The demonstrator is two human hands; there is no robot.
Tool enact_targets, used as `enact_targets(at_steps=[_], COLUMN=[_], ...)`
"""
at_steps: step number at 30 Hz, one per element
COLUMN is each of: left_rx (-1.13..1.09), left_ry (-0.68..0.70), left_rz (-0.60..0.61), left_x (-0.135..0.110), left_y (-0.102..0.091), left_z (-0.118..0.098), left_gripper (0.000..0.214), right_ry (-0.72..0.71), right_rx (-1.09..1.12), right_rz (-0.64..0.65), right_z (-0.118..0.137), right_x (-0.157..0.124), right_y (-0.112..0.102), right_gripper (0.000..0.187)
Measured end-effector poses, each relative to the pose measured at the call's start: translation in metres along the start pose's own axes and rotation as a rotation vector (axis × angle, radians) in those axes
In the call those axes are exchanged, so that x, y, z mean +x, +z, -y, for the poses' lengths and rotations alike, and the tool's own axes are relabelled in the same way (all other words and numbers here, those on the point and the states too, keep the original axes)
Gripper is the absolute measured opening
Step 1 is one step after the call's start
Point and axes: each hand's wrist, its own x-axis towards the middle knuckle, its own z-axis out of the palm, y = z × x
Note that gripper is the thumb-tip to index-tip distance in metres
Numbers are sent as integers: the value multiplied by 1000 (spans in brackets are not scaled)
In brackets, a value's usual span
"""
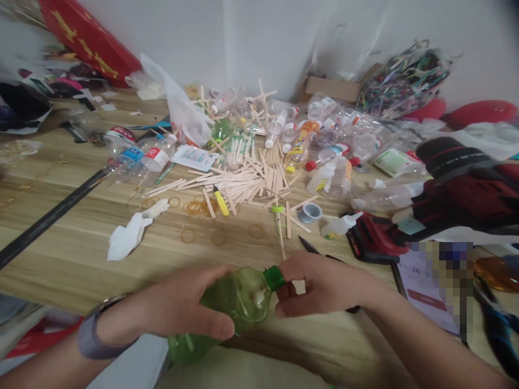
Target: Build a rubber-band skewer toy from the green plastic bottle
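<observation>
Green bottle [243, 296] in left hand [178, 309], right hand [324, 286] fingers [294, 310] tight on neck [274, 277]

A translucent green is seen on the bottle [239, 297], a pale streaked wood grain on the table [60, 243], light tan on the sticks [243, 181], white on the tissue [127, 235], orange-brown on the rubber bands [194, 208], and red marked with gold characters on the box [87, 40].
</observation>
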Motion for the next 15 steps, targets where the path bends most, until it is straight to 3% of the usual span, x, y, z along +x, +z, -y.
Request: enact_targets(at_steps=[4, 8, 15], left_rx=[-8, -38, -114], left_ry=[-8, 12, 48], left_rz=[26, 90, 138], left_x=[1, 5, 6], left_y=[-2, -3, -2], left_z=[3, 11, 15], left_gripper=[37, 45, 43], right_ry=[-3, -28, -62], right_rx=[-14, 37, -4], right_rz=[55, 113, 132], right_z=[0, -5, -6], right_x=[4, 6, 7], right_y=[-3, -4, -2], right_gripper=[11, 11, 11])
